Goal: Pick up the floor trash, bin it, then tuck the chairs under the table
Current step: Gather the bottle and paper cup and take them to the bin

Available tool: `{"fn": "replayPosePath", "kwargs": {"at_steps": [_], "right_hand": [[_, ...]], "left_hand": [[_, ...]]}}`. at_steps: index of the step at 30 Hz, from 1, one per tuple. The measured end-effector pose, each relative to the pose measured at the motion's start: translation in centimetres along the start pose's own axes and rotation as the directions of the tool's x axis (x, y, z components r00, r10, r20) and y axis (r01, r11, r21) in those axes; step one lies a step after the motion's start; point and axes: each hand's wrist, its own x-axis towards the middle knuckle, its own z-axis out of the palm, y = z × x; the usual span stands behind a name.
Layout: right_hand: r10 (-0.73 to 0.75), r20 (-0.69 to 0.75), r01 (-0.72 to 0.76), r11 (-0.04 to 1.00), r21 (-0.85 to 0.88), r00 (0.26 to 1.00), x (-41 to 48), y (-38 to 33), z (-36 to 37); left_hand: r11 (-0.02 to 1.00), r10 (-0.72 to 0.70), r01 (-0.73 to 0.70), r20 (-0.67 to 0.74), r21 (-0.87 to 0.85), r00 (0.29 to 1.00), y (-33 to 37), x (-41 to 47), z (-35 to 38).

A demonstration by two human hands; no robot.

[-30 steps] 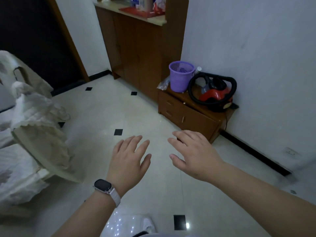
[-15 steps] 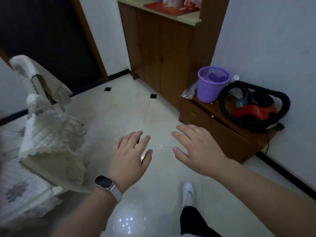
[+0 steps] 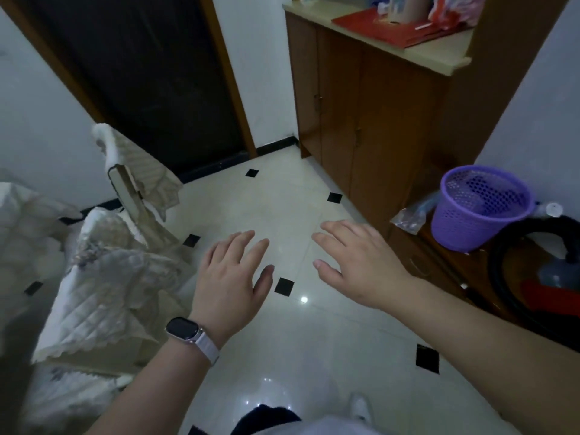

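Dim, cool indoor light is recorded throughout. Small specular highlights are seen on the glossy floor (image 3: 282,196) at bottom centre; the doorway (image 3: 150,76) is rendered almost black. The left hand (image 3: 230,277) and right hand (image 3: 361,262) are evenly lit. Straight edges are bowed toward the margins, and detail is softened by slight blur.

The view swings left: the purple basket (image 3: 480,208) now sits near the right edge, the vacuum (image 3: 546,293) just right of it is half cut off, and the dark doorway (image 3: 141,83) far left of it shows more.
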Motion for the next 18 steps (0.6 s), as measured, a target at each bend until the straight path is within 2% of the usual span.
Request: {"fn": "replayPosePath", "kwargs": {"at_steps": [6, 10, 15, 18], "right_hand": [[-0.11, 0.007, 0.11, 0.993, 0.032, 0.994, 8.9, 1.5, 2.0], [-0.125, 0.041, 0.124, 0.992, 0.019, 0.991, 15.3, 1.9, 4.4], [-0.133, 0.127, 0.14, 0.989, -0.05, 0.983, 25.4, 2.1, 7.0], [-0.145, 0.13, 0.157, 0.983, -0.089, 0.981, 32.1, 1.3, 8.0]], "left_hand": [[0.992, -0.122, 0.122, 0.009, 0.023, 0.993, -4.9, 4.2, 2.4], [0.988, -0.152, 0.152, -0.025, 0.006, 0.988, -9.2, 7.4, 6.0], [0.983, -0.183, 0.181, -0.06, -0.042, 0.981, -17.2, 12.9, 10.6], [0.977, -0.209, 0.205, -0.073, -0.063, 0.975, -22.4, 16.3, 12.1]]}}
